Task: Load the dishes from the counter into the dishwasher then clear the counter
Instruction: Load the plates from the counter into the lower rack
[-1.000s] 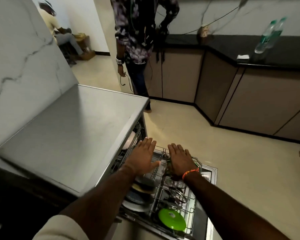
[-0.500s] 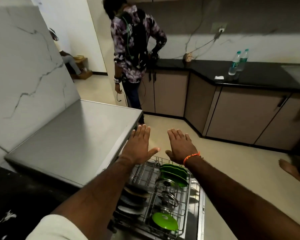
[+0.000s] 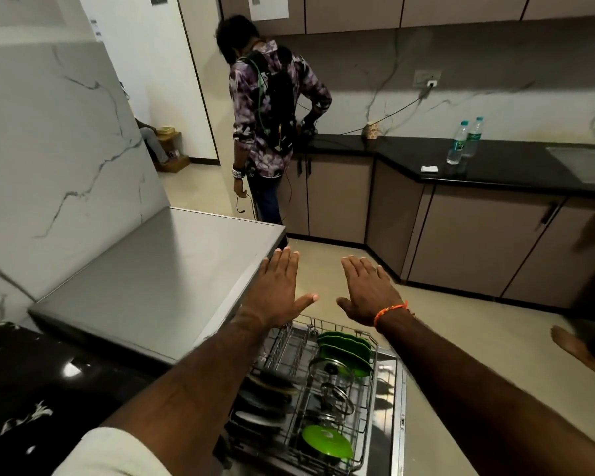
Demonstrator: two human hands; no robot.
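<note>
The dishwasher's lower rack [image 3: 368, 400] is pulled out over the open door [image 3: 397, 424]. In it stand green plates [image 3: 346, 348], glass lids [image 3: 334, 369], dark and white plates [image 3: 265, 400] and a green lid [image 3: 327, 441]. My left hand [image 3: 277, 290] and my right hand [image 3: 366, 290] are held out flat, palms down, above the rack's far end. Fingers are straight and hold nothing. The grey dishwasher top [image 3: 152, 280] lies to the left.
A black counter [image 3: 24, 389] is at the lower left. A person [image 3: 272, 132] stands by the far black counter [image 3: 495, 163], which carries two water bottles [image 3: 464, 139], a cup [image 3: 372, 130] and a white cloth [image 3: 429, 169]. A bare foot [image 3: 577, 348] is at the right.
Both hands have lifted off the rack and now hover flat above its far end. My view has tilted upward, showing more of the kitchen.
</note>
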